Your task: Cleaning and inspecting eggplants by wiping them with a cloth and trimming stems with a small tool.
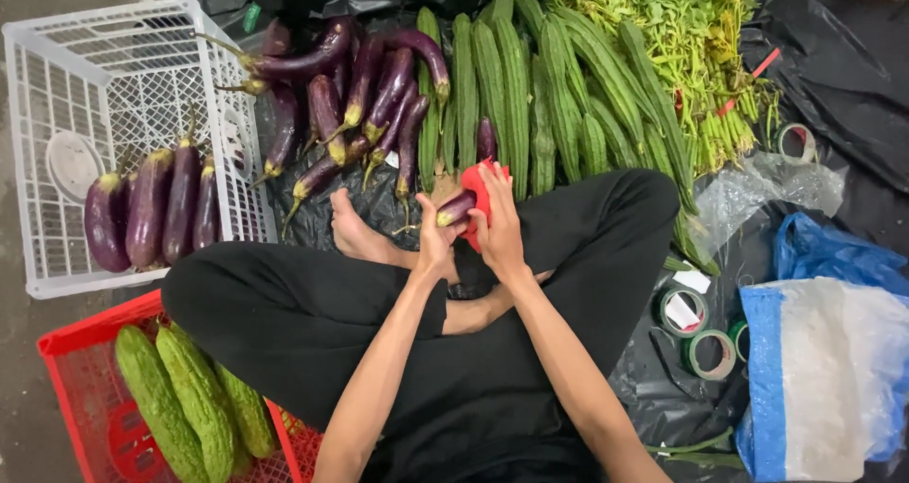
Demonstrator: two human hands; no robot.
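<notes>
A ground-level vegetable stall or produce-sorting spot is indicated. Long purple eggplants (369,95), ridged gourds (530,85) and leafy greens (672,38) are heaped on black plastic sheeting (833,57), with a white crate (57,57), a red crate (66,369) and tape rolls (696,331) alongside.

Both forearms extend forward from the seated body and converge above the crossed legs. The left hand (434,240) is raised with fingers curled closed in a grip (thumb side toward the right hand). The right hand (499,225) sits just beside it, fingers flexed and pointing upward, wrist straight.
</notes>
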